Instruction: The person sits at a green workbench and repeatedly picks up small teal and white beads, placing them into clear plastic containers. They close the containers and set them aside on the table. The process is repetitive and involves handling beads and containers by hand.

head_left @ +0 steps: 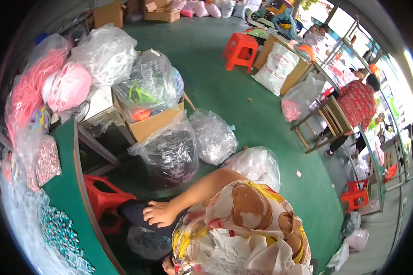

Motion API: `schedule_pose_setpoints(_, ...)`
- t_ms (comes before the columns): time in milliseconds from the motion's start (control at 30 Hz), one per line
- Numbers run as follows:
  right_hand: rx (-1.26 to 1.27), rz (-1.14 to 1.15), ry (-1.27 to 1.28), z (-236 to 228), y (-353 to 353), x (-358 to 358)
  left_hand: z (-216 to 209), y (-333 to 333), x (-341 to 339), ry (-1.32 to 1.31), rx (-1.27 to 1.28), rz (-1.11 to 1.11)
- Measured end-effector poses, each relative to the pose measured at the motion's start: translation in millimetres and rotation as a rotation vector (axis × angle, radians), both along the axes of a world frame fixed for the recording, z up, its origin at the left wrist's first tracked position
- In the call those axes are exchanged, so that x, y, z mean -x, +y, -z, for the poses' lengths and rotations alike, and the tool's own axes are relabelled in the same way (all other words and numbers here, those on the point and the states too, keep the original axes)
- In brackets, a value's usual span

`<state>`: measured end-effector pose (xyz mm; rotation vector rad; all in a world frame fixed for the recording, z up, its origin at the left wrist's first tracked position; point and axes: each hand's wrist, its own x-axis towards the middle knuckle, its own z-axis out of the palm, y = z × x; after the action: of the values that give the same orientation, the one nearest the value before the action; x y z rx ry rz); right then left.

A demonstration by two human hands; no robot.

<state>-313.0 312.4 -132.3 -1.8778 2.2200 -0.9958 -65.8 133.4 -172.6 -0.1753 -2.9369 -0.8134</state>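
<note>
My right hand (160, 214) rests on my knee in dark trousers (133, 214). Its fingers are a little bent and apart, with nothing held in them. The bare right forearm reaches across from my patterned, ruffled blouse. Of my left hand (168, 266) only a small part shows at the lower edge, beside the blouse; its fingers are mostly hidden. Near my knees stands a red plastic stool (103, 195), partly beneath the green-topped table (62, 183). On that table lie a heap of small teal and silver beads (62, 233) and a clear bag of pink and red beads (46, 160).
Clear plastic bags (170, 149) and an open cardboard box (153, 123) stand on the green floor beyond my arm. Bulging bags of pink material (69, 87) are piled at left. A red stool (241, 50) stands farther off. Other people (357, 103) sit at tables on the right.
</note>
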Motion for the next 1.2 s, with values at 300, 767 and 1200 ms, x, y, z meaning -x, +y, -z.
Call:
schedule_pose_setpoints(300, -0.064, -0.026, 0.067, 9.1, -9.9, 0.1, -39.8, 17.1, -1.3, 0.218, -0.014, -0.115)
schedule_pose_setpoints(767, -0.179, -0.085, -0.124, -22.9, -12.3, 12.1, -192.7, -95.0, -31.4, 0.573, 0.437, -1.128)
schedule_pose_setpoints(1200, -0.185, -0.318, -0.133, -25.4, -5.0, 30.5, -201.4, -83.0, -17.5, 0.402, 0.551, -1.476)
